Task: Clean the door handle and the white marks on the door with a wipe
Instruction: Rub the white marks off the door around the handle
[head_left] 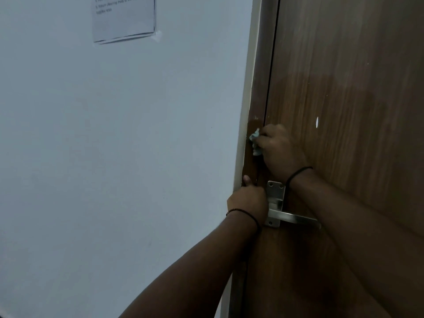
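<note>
The brown wooden door [344, 88] fills the right side. My right hand [278, 148] grips a crumpled pale wipe [324, 143] and presses it against the brown door frame [257, 99] above the handle. A small white speck on the frame [256, 117] sits just above the wipe. Out on the door panel is a white mark [317, 122]. The metal lever handle [296, 217] and its plate [275, 198] lie below my right wrist. My left hand [249, 198] rests on the frame edge beside the plate, its thumb pointing up; its fingers are hidden.
A pale wall [114, 157] takes up the left side. A printed paper notice [124, 17] is taped to it near the top. A darker, damp-looking area covers the lower door panel.
</note>
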The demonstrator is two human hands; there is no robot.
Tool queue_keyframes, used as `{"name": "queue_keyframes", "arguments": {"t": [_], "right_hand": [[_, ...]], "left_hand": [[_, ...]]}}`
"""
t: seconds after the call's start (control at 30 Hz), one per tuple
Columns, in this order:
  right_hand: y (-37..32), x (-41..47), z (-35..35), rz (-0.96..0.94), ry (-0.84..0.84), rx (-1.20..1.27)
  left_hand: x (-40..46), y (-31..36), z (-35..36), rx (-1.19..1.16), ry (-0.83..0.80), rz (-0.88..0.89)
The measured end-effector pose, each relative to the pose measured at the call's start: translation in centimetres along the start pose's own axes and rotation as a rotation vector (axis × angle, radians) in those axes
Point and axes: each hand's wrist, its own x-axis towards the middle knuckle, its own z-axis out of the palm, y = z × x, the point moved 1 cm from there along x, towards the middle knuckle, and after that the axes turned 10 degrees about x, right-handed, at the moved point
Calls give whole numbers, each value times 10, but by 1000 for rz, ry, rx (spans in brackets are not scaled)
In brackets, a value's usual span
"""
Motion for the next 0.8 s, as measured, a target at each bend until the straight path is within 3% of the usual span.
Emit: {"name": "queue_keyframes", "arguments": {"t": [0.1, 0.2, 0.47, 0.63, 0.8], "right_hand": [[12, 38, -7, 162, 144, 66], [-1, 62, -4, 130, 188, 49], [5, 10, -2, -37, -1, 27], [5, 67, -23, 172, 205, 51], [-9, 44, -4, 60, 154, 41]], "left_hand": [[3, 1, -3, 15, -13, 14], [4, -1, -7, 28, -36, 22], [7, -2, -11, 75, -77, 46], [8, -3, -11, 75, -67, 55], [8, -3, -12, 59, -88, 58]]}}
